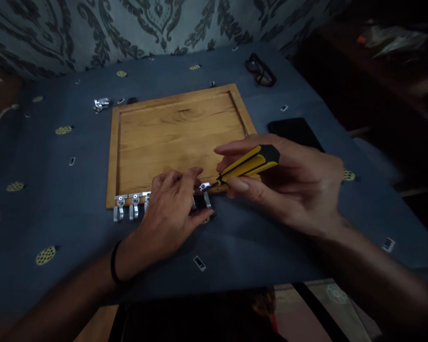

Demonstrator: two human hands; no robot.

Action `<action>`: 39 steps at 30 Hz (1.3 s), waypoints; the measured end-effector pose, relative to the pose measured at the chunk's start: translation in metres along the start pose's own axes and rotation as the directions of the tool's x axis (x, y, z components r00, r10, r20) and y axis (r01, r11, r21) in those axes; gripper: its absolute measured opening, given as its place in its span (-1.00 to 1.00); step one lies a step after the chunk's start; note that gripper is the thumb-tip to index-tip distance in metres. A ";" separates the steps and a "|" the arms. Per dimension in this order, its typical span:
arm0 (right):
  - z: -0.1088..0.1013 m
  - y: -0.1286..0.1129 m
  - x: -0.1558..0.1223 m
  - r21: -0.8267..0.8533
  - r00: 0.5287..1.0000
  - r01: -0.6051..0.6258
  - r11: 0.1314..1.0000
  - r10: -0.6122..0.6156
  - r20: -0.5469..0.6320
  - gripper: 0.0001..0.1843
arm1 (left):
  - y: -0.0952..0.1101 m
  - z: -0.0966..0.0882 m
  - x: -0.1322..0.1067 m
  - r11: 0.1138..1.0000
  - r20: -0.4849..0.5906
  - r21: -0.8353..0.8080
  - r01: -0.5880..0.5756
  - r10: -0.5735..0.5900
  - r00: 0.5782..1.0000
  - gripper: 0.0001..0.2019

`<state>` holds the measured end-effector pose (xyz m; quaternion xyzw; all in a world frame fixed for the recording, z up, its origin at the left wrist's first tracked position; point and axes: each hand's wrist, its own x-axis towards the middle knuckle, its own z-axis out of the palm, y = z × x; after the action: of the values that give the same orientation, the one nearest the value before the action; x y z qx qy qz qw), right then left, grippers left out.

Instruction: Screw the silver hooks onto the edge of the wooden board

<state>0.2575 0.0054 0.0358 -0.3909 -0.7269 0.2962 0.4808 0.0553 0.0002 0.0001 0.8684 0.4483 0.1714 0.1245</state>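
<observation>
A wooden board [178,137] with a raised frame lies on the table, several silver metal hooks [135,202] lined up along its near edge. My left hand [171,204] rests over the middle of that row, hiding some hooks, its thumb and fingers apart around the rightmost hook [207,199]. In my right hand [288,190] is a screwdriver [251,164] with a yellow and black handle. Its shaft slants down left, the tip at the screw on that rightmost hook's plate. My right thumb and fingers close around the handle.
Beyond the board's far left corner lie loose silver hooks [102,104] and a small dark object [131,100]. Dark-framed glasses [260,70] lie at the back right. A flat black object [296,130] sits right of the board. A patterned cloth [157,28] rises behind the table [74,228].
</observation>
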 end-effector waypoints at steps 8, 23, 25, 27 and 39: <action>0.000 0.007 0.003 0.021 0.999 0.034 0.999 -0.034 0.011 -0.86 | 0.001 -0.001 0.001 0.999 0.025 -0.031 0.023 -0.022 0.999 -0.36; 0.005 0.001 -0.005 -0.062 0.932 0.058 0.996 -0.076 -0.354 -0.90 | 0.001 -0.001 0.001 0.999 0.011 -0.035 0.008 -0.008 1.000 -0.32; 0.006 0.001 -0.005 -0.067 0.936 0.016 0.998 -0.038 -0.349 -0.83 | 0.001 -0.002 0.001 0.999 0.017 -0.043 0.018 -0.017 1.000 -0.33; 0.006 0.003 -0.003 -0.073 0.950 0.003 0.997 -0.026 -0.310 -0.85 | 0.001 -0.002 0.001 0.998 0.019 -0.051 0.033 -0.032 0.999 -0.34; 0.008 0.005 -0.002 -0.185 0.978 -0.064 0.981 0.025 -0.207 -0.72 | 0.001 -0.001 0.001 0.999 0.015 -0.039 0.033 -0.032 0.999 -0.34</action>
<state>0.2519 0.0053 0.0278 -0.4797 -0.6898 0.1944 0.5062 0.0560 0.0006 0.0018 0.8597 0.4579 0.1718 0.1473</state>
